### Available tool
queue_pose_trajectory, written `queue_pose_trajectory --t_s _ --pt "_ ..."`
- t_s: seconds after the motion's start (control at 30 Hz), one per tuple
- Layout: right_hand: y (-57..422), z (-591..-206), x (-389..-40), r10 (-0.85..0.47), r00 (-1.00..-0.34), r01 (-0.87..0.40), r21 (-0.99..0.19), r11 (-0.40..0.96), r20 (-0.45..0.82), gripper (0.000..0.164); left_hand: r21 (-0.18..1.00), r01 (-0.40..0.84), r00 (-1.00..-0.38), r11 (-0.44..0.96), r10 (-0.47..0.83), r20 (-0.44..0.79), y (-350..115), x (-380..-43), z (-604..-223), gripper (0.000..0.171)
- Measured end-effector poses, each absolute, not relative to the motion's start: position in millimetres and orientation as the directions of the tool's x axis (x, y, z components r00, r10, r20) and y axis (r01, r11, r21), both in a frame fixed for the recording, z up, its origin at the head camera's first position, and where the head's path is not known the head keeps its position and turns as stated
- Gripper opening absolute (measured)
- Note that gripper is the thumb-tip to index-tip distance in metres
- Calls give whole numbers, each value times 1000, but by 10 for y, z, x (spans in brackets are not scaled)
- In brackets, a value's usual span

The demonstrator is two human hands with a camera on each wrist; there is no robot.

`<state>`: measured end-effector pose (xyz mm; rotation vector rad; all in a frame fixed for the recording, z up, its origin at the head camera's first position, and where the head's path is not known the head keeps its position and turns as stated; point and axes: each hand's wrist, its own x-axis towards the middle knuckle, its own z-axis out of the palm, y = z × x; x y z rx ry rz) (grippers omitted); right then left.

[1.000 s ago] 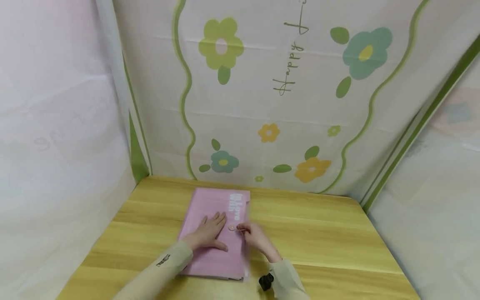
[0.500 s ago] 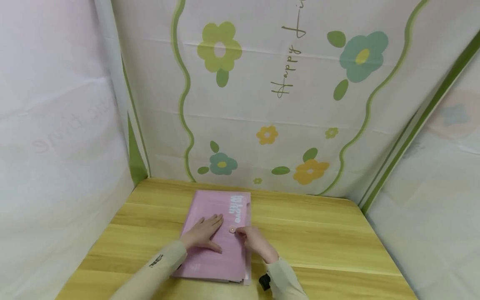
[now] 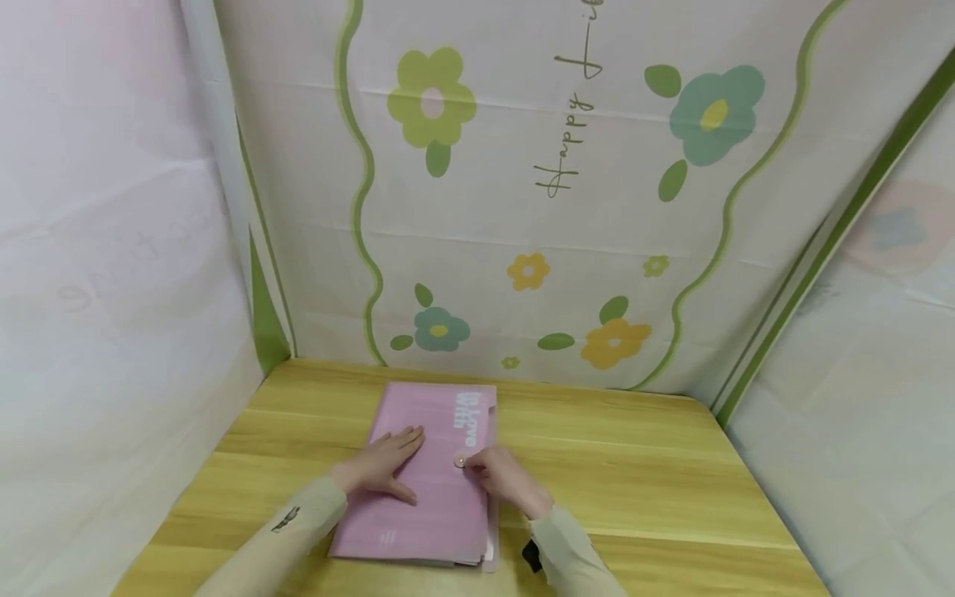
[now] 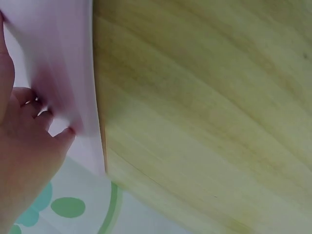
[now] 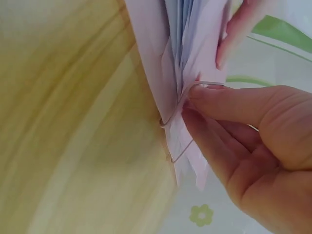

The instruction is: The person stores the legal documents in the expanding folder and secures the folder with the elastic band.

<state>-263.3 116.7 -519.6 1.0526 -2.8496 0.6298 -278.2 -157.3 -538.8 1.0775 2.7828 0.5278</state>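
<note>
A pink expanding file folder [image 3: 433, 518] with white lettering lies on the wooden table. My left hand [image 3: 384, 464] rests flat on its cover, fingers straight and thumb spread. At the folder's right edge, my right hand [image 3: 503, 477] pinches a thin elastic cord [image 5: 183, 151] between thumb and index finger, right by the round button [image 3: 460, 461]. In the right wrist view the cord runs round the folder's edge, and pale bluish inner sheets [image 5: 179, 36] show between the covers. From the left wrist, the left fingertips [image 4: 68, 134] touch the pink cover.
The wooden table [image 3: 634, 481] stretches to both sides of the folder. Behind it hangs a white curtain [image 3: 462, 207] with printed flowers, and pale fabric walls stand left and right. A small black object [image 3: 531, 555] sits at the right sleeve.
My left hand has slid left across the cover, uncovering more of it. My right hand's fingertips have come closer to the button, still pinching the cord.
</note>
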Motion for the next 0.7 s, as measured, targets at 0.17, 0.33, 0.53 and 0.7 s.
queue_pose_trajectory --t_s 0.17,0.33,0.53,0.7 --pt "1088 -5201 -2723 -615 -757 -652 -319 688 220 14 323 626 -754 709 657 20 -1563 -2803 -5434 111" --pt "1117 -5202 -2765 -575 -776 -630 -290 720 260 10 281 614 -768 738 641 -3 -1447 -2802 -5441 111" --pt "1158 -5208 -2830 -560 -786 -615 -240 751 261 9 294 611 -772 735 635 18 -1335 -2779 -5424 109" --pt "1135 -5204 -2872 -584 -769 -635 -197 747 262 9 287 623 -766 728 642 33 -1300 -2789 -5455 110"
